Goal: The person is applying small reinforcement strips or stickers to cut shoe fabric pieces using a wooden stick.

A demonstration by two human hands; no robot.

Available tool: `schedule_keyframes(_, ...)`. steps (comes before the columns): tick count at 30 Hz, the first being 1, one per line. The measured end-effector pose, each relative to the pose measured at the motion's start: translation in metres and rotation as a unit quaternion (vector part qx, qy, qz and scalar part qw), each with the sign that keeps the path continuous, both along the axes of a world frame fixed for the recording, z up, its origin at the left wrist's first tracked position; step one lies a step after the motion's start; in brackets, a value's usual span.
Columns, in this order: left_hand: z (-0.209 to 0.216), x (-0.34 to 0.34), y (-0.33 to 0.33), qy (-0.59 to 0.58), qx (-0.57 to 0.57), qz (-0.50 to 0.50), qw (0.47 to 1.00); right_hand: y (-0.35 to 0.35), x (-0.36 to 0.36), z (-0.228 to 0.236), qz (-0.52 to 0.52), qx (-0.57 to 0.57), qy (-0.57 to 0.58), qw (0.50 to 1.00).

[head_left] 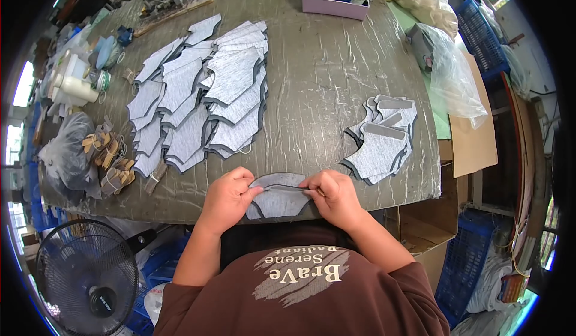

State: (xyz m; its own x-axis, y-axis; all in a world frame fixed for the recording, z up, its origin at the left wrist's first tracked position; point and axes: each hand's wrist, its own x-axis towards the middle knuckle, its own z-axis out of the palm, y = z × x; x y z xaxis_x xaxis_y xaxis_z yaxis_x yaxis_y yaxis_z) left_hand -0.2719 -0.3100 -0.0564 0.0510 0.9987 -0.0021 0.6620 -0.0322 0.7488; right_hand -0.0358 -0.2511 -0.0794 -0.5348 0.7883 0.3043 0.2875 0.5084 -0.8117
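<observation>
Close to the table's near edge, a grey fabric piece with dark edging is held between my two hands. My left hand pinches one end of its folded upper edge. At the other end, my right hand grips the same edge with thumb and fingers closed. A curved flap stands up behind the fold. To the left lie overlapping stacks of similar grey cut pieces. A smaller pile of these pieces, some with a darker grey strip along one edge, lies to the right.
A purple tray with jars stands at the far side of the table. Bundles of tan pieces and a clear plastic bag lie at left. A black fan stands at lower left; cardboard boxes are at right.
</observation>
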Motion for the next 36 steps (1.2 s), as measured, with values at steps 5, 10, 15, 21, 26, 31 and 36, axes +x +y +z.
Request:
schedule_keyframes(5, 0.004, 0.002, -0.007, 0.013, -0.080, 0.091, 0.993, 0.011, 0.038, 0.032, -0.111, 0.012, 0.003, 0.994)
schedule_keyframes(10, 0.003, 0.010, -0.013, 0.023, -0.005, 0.084, 0.996, 0.059, 0.085, 0.067, -0.203, 0.131, -0.233, 0.942)
schedule_keyframes(15, 0.015, 0.011, -0.009, -0.028, 0.044, 0.095, 0.994, 0.055, 0.058, 0.059, -0.243, 0.155, -0.179, 0.941)
schedule_keyframes(21, 0.018, 0.046, 0.006, -0.012, 0.160, -0.040, 0.986, -0.003, -0.039, 0.039, 0.072, -0.126, 0.019, 0.989)
schedule_keyframes(26, 0.015, 0.048, 0.005, 0.036, 0.150, -0.044, 0.987, -0.007, -0.037, 0.033, 0.069, -0.181, 0.030, 0.981)
schedule_keyframes(31, 0.013, 0.052, 0.005, 0.018, 0.140, -0.049, 0.989, -0.009, -0.034, 0.028, 0.064, -0.255, 0.077, 0.962)
schedule_keyframes(36, 0.011, 0.050, 0.007, 0.034, 0.132, -0.035, 0.990, -0.007, -0.034, 0.033, 0.070, -0.277, 0.086, 0.955)
